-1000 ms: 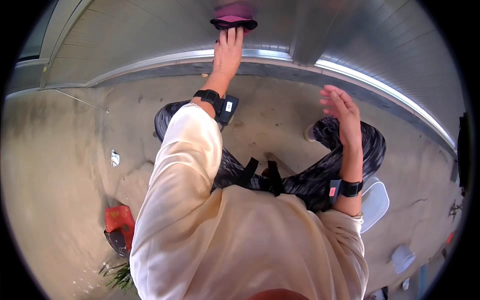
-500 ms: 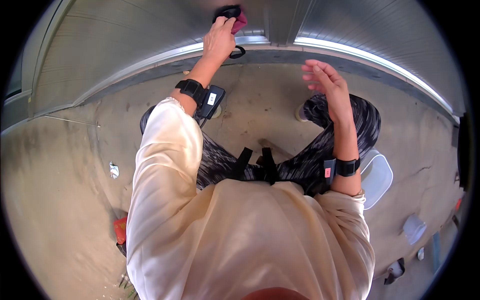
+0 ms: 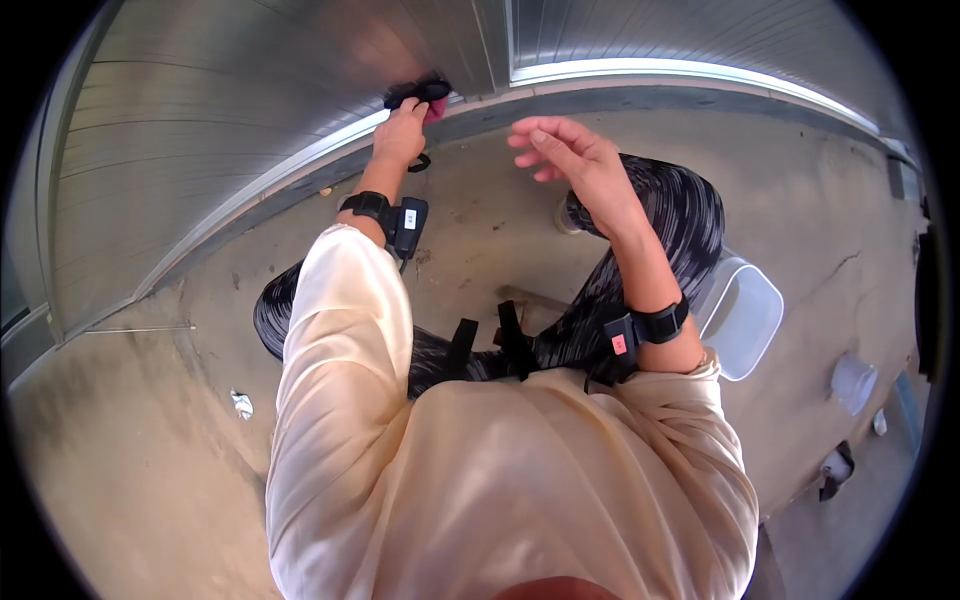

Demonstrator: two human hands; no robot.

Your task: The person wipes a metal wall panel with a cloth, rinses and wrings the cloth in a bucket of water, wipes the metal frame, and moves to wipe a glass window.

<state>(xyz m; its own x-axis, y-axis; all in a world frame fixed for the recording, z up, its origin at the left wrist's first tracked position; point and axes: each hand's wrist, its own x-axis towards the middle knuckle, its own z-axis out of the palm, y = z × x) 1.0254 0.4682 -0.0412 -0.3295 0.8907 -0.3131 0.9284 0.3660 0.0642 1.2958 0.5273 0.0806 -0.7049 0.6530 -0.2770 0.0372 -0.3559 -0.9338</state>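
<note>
My left hand (image 3: 400, 138) is closed on a black and pink cloth-like pad (image 3: 437, 108), pressed to the lower part of a grey metal door panel (image 3: 300, 90). From the pad a black loop (image 3: 420, 163) hangs below my fingers. What the pad is exactly, I cannot make out. My right hand (image 3: 580, 165) hovers in front of my right knee, empty, its fingers loosely curled and apart. Both wrists carry black straps with small boxes.
A bright metal strip (image 3: 640, 70) and a low grey sill run along the foot of the panels. Beside my right leg stands a whitish plastic bin (image 3: 750, 310). Further right lies a clear plastic tub (image 3: 853, 382). Crumpled foil (image 3: 242, 404) lies on the concrete floor to the left.
My left hand and the pad have moved down the panel, close to its bottom edge. The view has shifted, and my right hand appears further left, still empty.
</note>
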